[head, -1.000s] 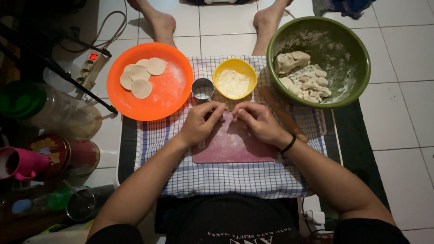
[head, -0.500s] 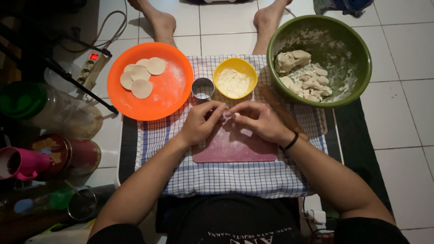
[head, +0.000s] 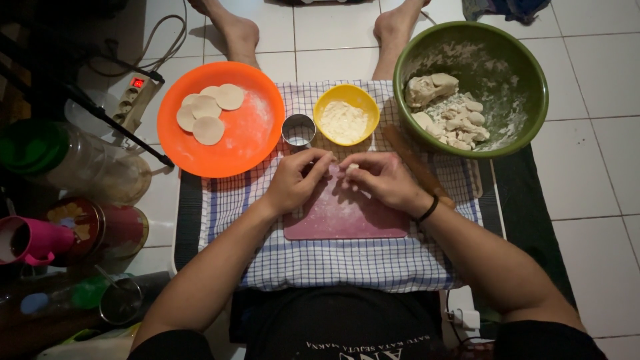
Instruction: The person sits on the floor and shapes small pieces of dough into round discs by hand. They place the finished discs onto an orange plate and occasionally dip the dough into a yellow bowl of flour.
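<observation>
At the centre of the frame, our left hand point(head: 293, 181) and right hand point(head: 383, 180) pinch a small pale dough piece point(head: 351, 168) together. Both grips are narrow, above the pink rectangular cutting board point(head: 343, 217).

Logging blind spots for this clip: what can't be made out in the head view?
- Dough piece: mostly covered by the left hand and right hand; shape unclear.
- Rolling pin: lower part hidden behind the right wrist.
- Metal ring cutter: inside too small to read.
- Jars at left: dark, contents unclear.
</observation>
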